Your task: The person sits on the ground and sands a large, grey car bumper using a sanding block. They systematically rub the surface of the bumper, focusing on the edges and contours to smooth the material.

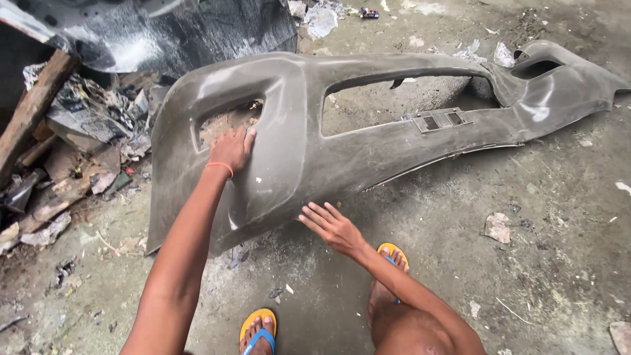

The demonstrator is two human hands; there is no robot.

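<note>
A long grey car bumper (342, 151) lies on the concrete floor, stretching from lower left to upper right, with a wide central opening and a smaller opening near its left end. My left hand (232, 148) rests flat on the bumper beside the small opening; an orange band circles that wrist. My right hand (330, 225) reaches toward the bumper's lower edge, fingers spread, touching or just short of it. Both hands hold nothing. My feet in orange and blue sandals (257, 331) stand just below.
A heap of rubble, wood scraps and torn paper (79, 151) lies at the left. A dark curved panel (171, 33) leans at the top left. Scraps of paper and debris (497, 227) dot the concrete floor on the right.
</note>
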